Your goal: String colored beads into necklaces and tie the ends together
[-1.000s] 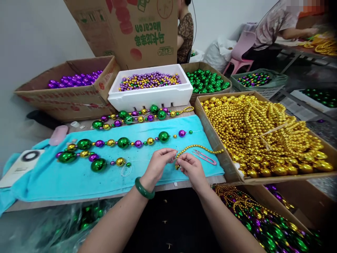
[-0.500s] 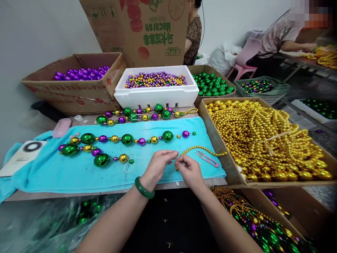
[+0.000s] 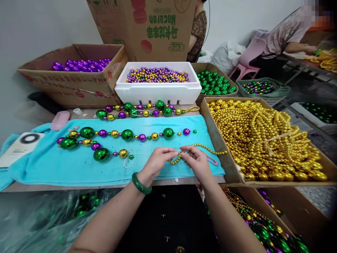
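Note:
Both of my hands meet over the front right of a turquoise towel [image 3: 147, 172]. A string of small gold beads [image 3: 209, 149] runs between them, one part curled in a small loop below the fingertips. My left hand [image 3: 159, 160], with a green bangle at the wrist, pinches this bead string. My right hand [image 3: 196, 162] pinches it from the other side, thumb and fingers closed. Pink thread snips [image 3: 212, 161] lie partly hidden behind my right hand. To the left lies a strand of large green, purple and gold beads [image 3: 127, 135], with clear cord at its ends.
A box of gold bead strings [image 3: 223, 147] stands at the right. Behind the towel are a finished-looking bead strand [image 3: 156, 112], a white foam box [image 3: 158, 89], a carton of purple beads [image 3: 76, 89] and green beads [image 3: 214, 82]. Two people sit farther back.
The gold bead string now forms a loop between my hands. My right hand has shifted slightly right and up, covering more of the snips. The whole view has tilted a little.

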Action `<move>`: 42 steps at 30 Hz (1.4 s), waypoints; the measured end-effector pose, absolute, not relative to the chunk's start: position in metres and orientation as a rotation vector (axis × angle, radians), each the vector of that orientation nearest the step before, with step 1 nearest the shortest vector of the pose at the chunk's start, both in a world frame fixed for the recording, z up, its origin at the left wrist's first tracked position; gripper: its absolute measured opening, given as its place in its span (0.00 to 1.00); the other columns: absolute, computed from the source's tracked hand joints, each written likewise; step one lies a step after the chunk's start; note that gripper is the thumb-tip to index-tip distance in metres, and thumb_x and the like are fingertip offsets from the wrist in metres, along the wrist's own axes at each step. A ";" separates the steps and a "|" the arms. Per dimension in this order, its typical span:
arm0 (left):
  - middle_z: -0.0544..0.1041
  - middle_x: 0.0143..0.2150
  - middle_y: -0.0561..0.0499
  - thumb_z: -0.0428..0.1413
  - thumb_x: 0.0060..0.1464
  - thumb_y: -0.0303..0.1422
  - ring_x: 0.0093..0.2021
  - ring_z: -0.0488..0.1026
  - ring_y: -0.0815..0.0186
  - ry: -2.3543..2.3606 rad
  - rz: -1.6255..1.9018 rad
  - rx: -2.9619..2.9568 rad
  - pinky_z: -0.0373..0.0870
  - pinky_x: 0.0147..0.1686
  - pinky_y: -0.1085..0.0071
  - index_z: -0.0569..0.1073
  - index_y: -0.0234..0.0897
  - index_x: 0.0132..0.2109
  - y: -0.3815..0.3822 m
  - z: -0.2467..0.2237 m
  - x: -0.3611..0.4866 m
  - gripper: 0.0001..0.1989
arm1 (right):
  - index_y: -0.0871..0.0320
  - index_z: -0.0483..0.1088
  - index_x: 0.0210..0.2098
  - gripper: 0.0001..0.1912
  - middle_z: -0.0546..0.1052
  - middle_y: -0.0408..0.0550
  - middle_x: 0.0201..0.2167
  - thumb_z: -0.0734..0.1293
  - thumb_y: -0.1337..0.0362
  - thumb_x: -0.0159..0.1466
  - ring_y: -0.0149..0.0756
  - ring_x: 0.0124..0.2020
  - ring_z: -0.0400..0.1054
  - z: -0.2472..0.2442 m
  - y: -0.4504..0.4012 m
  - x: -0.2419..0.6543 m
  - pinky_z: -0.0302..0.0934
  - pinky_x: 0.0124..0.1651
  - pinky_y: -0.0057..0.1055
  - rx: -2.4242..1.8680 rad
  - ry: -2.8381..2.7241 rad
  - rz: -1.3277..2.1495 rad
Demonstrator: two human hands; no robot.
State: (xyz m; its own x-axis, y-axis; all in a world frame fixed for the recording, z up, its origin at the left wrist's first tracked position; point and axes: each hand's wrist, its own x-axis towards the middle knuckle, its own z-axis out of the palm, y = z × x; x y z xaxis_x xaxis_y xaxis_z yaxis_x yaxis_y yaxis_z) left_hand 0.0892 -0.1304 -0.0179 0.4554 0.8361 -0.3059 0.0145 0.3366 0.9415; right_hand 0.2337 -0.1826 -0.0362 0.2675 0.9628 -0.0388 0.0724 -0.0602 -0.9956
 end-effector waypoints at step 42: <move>0.77 0.29 0.49 0.62 0.41 0.34 0.34 0.70 0.66 0.982 0.811 0.937 0.63 0.41 0.69 0.78 0.32 0.29 -0.135 -0.044 0.119 0.09 | 0.58 0.68 0.30 0.08 0.67 0.51 0.35 0.59 0.69 0.61 0.39 0.40 0.64 -0.057 -0.186 0.235 0.60 0.44 0.38 -1.478 -1.544 0.363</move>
State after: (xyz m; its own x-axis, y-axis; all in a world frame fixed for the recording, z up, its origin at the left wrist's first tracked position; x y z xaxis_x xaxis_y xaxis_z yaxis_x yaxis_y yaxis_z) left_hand 0.1191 -0.1352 -0.0436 0.3446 0.8846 -0.3143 -0.1408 0.3797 0.9143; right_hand 0.2347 -0.1856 -0.0567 0.1641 0.8968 0.4108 0.6201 0.2301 -0.7500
